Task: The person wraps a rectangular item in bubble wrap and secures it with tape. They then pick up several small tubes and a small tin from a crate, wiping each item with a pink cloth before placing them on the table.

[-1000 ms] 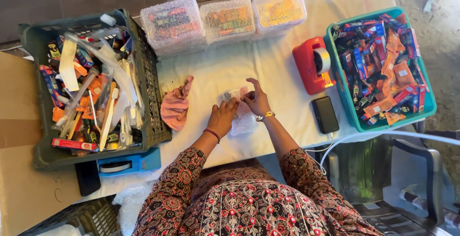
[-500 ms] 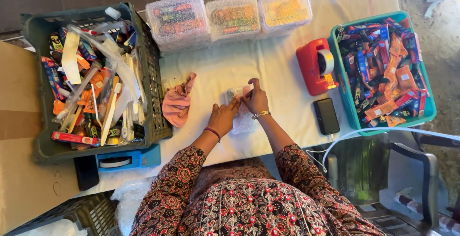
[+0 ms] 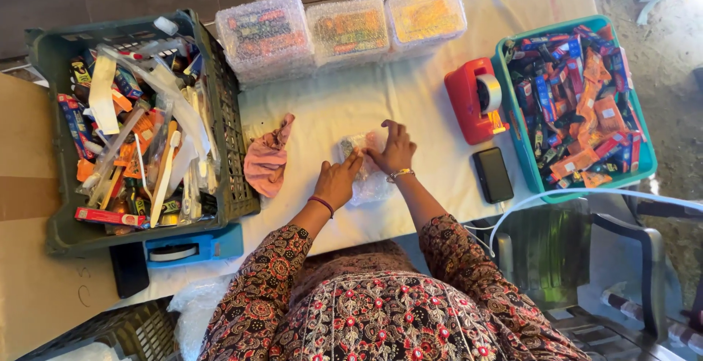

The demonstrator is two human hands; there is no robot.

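Observation:
A clear plastic bag (image 3: 364,183) with small items inside lies on the white cloth-covered table (image 3: 351,105) in front of me. My left hand (image 3: 337,181) presses on the bag's left side, fingers pinched at its top edge. My right hand (image 3: 394,149), with a bracelet on the wrist, grips the bag's upper right part. A pink cloth (image 3: 267,159) lies crumpled just left of my left hand.
A dark crate (image 3: 227,163) full of toothbrushes and packets stands at the left, a blue tape dispenser (image 3: 192,247) below it. Three bubble-wrapped boxes (image 3: 344,28) line the far edge. At the right are a red tape dispenser (image 3: 476,101), a black phone (image 3: 492,174) and a teal basket (image 3: 516,138) of packets.
Both hands stay on the clear bag; the fingers have shifted slightly along its top edge. The view has drifted a little.

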